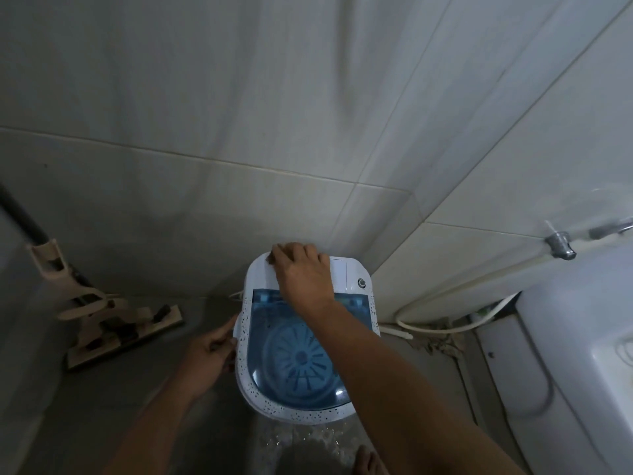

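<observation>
A small white washing machine (263, 402) with dark speckles stands on the floor against the tiled wall. Its blue see-through lid (274, 323) is down, and a ribbed round pulsator shows through it. My right hand (303, 272) reaches over the lid and rests on the white control panel at the back, fingers curled over the panel's far left edge. My left hand (209, 354) holds the machine's left side, with fingers bent against its rim. A round knob (361, 283) sits at the panel's right.
A beige flat mop (113, 323) leans at the left with its head on the floor. A white hose (442, 323) runs along the wall base at the right. A metal tap (560, 246) and a white basin (582, 337) fill the right side. Part of a foot (368, 461) shows below.
</observation>
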`<state>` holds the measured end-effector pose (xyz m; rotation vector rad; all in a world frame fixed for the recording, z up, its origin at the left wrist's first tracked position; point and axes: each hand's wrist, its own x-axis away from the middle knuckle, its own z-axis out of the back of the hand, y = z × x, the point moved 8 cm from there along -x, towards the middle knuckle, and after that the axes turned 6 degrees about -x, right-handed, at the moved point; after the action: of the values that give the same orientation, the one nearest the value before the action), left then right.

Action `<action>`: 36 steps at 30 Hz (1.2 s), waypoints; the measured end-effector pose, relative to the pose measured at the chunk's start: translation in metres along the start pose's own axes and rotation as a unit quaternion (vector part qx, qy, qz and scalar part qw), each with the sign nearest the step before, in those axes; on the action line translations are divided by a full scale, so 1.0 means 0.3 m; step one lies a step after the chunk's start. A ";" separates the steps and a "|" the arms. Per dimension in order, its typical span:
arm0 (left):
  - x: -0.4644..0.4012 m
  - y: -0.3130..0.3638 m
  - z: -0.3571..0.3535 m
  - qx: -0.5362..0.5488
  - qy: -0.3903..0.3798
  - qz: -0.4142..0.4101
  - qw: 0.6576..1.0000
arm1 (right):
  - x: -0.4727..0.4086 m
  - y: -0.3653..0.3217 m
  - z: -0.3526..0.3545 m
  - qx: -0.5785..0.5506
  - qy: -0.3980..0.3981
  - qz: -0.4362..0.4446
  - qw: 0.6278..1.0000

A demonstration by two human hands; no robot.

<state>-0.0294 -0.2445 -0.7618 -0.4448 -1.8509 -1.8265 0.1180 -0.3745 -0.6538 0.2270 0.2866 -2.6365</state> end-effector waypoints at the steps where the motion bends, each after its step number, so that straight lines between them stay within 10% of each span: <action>1: -0.003 -0.004 0.003 -0.001 0.001 0.000 1.000 | -0.003 0.008 0.007 0.008 -0.001 -0.006 1.000; 8: 0.000 -0.001 0.004 -0.002 -0.001 0.002 1.000 | -0.028 -0.044 0.000 -0.102 -0.070 0.037 0.992; 15: -0.002 -0.007 0.010 -0.008 -0.004 0.001 1.000 | -0.056 0.074 -0.006 -0.127 -0.032 -0.113 0.985; 25: 0.024 0.020 -0.005 -0.027 -0.007 0.003 1.000 | 0.047 -0.229 -0.096 -0.105 -0.126 0.091 0.982; 30: 0.033 0.034 -0.010 -0.036 -0.014 -0.002 0.999 | 0.010 -0.080 0.015 -0.323 -0.020 -0.049 0.945; 36: 0.047 0.045 -0.014 -0.021 -0.010 0.001 1.000 | 0.027 0.316 0.148 -0.258 0.095 -0.196 0.941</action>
<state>-0.0329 -0.2494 -0.7428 -0.4825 -1.8274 -1.8684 0.1512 -0.4709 -0.6279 0.2655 1.1773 -2.7997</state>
